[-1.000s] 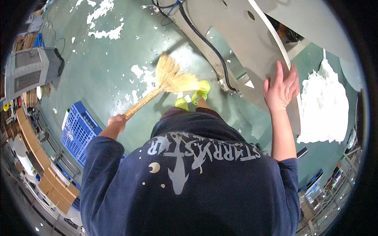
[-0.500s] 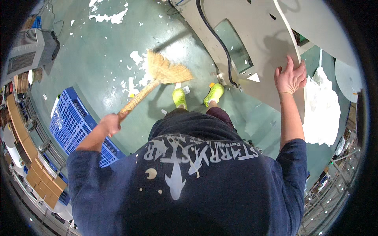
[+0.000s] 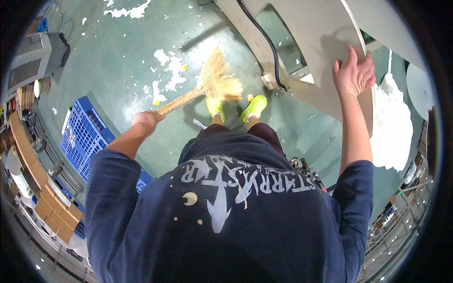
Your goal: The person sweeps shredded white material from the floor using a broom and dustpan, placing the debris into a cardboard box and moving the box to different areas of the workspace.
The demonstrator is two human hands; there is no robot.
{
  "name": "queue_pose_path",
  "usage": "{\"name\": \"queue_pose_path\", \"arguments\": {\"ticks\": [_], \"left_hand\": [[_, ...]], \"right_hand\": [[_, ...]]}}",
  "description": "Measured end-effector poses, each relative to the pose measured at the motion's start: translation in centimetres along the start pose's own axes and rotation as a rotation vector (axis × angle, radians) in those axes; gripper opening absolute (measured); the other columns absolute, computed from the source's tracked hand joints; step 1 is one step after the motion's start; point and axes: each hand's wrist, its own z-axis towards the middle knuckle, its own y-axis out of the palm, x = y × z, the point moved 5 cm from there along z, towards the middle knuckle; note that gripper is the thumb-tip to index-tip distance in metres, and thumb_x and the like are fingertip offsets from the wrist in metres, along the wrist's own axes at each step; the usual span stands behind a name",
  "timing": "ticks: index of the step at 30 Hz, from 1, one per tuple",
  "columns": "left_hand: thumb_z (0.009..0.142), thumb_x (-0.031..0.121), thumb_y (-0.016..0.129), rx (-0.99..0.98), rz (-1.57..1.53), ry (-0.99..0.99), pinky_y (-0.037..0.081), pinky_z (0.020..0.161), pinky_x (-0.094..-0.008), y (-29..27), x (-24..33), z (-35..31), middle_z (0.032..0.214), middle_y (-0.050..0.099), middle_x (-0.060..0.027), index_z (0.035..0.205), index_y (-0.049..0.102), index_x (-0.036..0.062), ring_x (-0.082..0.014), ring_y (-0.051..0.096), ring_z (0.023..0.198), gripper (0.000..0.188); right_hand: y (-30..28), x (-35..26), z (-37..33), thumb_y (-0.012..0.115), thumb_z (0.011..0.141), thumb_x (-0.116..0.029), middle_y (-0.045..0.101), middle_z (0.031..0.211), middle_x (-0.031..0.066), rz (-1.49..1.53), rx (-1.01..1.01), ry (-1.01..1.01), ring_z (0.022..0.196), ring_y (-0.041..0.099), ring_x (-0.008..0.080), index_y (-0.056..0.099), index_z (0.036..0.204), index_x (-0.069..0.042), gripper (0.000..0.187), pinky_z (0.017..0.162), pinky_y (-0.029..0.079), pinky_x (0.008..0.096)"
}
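Note:
My left hand [image 3: 145, 123] is wrapped round the handle of a straw broom [image 3: 219, 78]. The broom's bristles fan out just ahead of my feet, over the tip of my left yellow-green shoe [image 3: 214, 107]. White scraps [image 3: 173, 71] lie on the green floor left of the bristles, with small yellow bits among them. On the right, my right hand [image 3: 354, 78] rests with spread fingers on the edge of a large beige panel [image 3: 325, 52]. That panel has a rectangular cut-out, and a black cable [image 3: 264, 35] runs across it.
A blue plastic pallet [image 3: 89, 141] lies at the left, near a grey boxy machine [image 3: 33, 59]. Beyond the panel sits a white bag [image 3: 389, 127]. More white scraps [image 3: 130, 10] are scattered at the far left. Cardboard boxes [image 3: 56, 212] line the left rim.
The broom has swung to the right, its bristles now nearer my shoes, and my left hand has moved right and up with it. My right hand stays at the panel's edge.

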Motion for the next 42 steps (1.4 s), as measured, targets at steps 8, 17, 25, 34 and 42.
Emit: {"name": "queue_pose_path", "arguments": {"ticks": [8, 17, 25, 34, 42], "left_hand": [[0.068, 0.002, 0.048, -0.101, 0.242, 0.049, 0.046, 0.065, -0.0328, -5.0, -0.1, -2.6, 0.087, 0.055, -0.0094, 0.119, 0.033, 0.0334, -0.0239, 0.056, 0.080, 0.062], [0.059, 0.007, 0.052, -0.157, -0.263, -0.079, 0.045, 0.066, -0.0315, 1.0, 4.3, -5.3, 0.086, 0.056, -0.0142, 0.123, 0.028, 0.0272, -0.0265, 0.056, 0.076, 0.071], [0.057, 0.007, 0.057, -0.301, -0.361, -0.191, 0.043, 0.070, -0.0316, 2.0, 8.5, -3.7, 0.090, 0.054, -0.0168, 0.124, 0.027, 0.0261, -0.0280, 0.055, 0.082, 0.076], [0.058, 0.009, 0.056, -0.324, -0.293, -0.164, 0.042, 0.071, -0.0321, 0.6, 7.9, -3.8, 0.091, 0.054, -0.0188, 0.125, 0.024, 0.0246, -0.0276, 0.054, 0.082, 0.075], [0.058, 0.010, 0.056, -0.297, -0.314, -0.110, 0.044, 0.066, -0.0325, 2.2, 7.9, -2.7, 0.084, 0.055, -0.0171, 0.125, 0.023, 0.0247, -0.0272, 0.056, 0.075, 0.076]], "right_hand": [[-1.5, 0.3, -0.6, 0.057, 0.061, -0.028, 0.024, 0.123, 0.0160, 0.105, -0.035, -0.071, 0.114, 0.021, 0.0330, 0.045, 0.109, -0.023, 0.049, 0.089, 0.017, 0.0469], [-6.0, 5.4, -1.2, 0.052, 0.066, -0.010, 0.034, 0.116, 0.0216, 0.415, -0.422, -0.368, 0.093, 0.045, 0.0312, 0.037, 0.111, -0.004, 0.048, 0.079, 0.040, 0.0381], [-6.4, 6.7, -1.7, 0.044, 0.068, -0.007, 0.034, 0.113, 0.0272, 0.587, -0.221, -0.415, 0.084, 0.048, 0.0318, 0.039, 0.111, -0.006, 0.044, 0.070, 0.043, 0.0359], [-5.4, 7.4, -1.8, 0.046, 0.068, -0.009, 0.037, 0.110, 0.0277, 0.636, -0.102, -0.428, 0.082, 0.049, 0.0324, 0.041, 0.110, -0.007, 0.042, 0.072, 0.042, 0.0355], [-5.1, 7.5, -1.8, 0.050, 0.065, -0.012, 0.038, 0.110, 0.0241, 0.637, -0.173, -0.407, 0.086, 0.048, 0.0325, 0.042, 0.110, -0.008, 0.045, 0.075, 0.041, 0.0373]]}}
